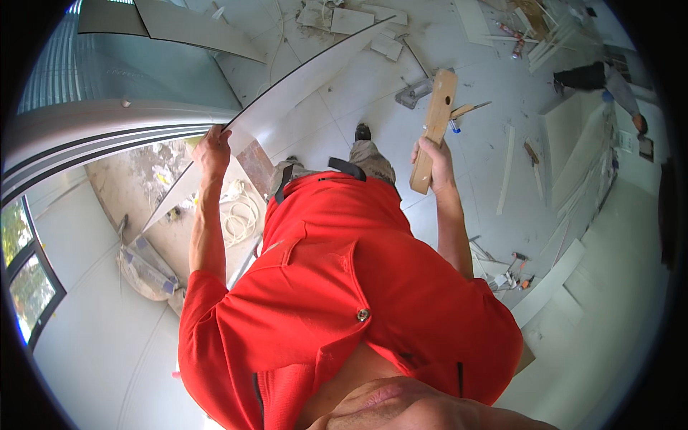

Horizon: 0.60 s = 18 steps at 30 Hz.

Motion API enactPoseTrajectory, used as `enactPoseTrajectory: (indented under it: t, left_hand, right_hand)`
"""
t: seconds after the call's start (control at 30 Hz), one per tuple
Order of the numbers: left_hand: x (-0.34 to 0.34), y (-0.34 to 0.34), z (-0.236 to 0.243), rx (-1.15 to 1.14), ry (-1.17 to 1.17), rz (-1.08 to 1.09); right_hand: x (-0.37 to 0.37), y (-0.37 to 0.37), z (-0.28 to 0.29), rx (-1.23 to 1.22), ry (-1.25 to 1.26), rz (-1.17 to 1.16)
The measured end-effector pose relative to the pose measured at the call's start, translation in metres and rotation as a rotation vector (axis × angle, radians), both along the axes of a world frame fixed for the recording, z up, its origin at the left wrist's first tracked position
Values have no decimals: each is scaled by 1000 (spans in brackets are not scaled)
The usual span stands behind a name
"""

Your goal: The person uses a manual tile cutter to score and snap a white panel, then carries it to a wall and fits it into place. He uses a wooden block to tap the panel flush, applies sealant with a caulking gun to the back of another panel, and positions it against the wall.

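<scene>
A long, thin white panel strip with a dark edge runs slantwise from the lower left toward the top of the view. My left hand is closed on its edge beside a grey door frame. A wooden hand plane, a long pale block with a dark hole near its far end, is gripped around its near part by my right hand. It is held tilted, apart from the strip. A short wooden piece with a pointed dark tip shows beside the plane; whether it is attached I cannot tell.
Layered frame rails stand at my left, with a coil of pale cable below. Panel offcuts litter the tiled floor ahead. Long white boards lie at the right, where another person bends.
</scene>
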<state>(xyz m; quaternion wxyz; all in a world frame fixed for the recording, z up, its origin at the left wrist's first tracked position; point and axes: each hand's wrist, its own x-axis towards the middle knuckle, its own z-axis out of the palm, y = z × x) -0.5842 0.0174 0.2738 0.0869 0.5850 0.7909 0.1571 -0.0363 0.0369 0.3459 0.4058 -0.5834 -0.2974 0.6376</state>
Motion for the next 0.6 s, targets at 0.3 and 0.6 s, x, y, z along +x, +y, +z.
enactPoseTrajectory:
  t: [0.3,0.6]
  left_hand:
    - [127,36,65,128,90,-121]
    - [180,35,-7,45,-131,-47]
  right_hand:
    - [128,148,13,-29,0,198]
    - [77,254,60,301,-247,782]
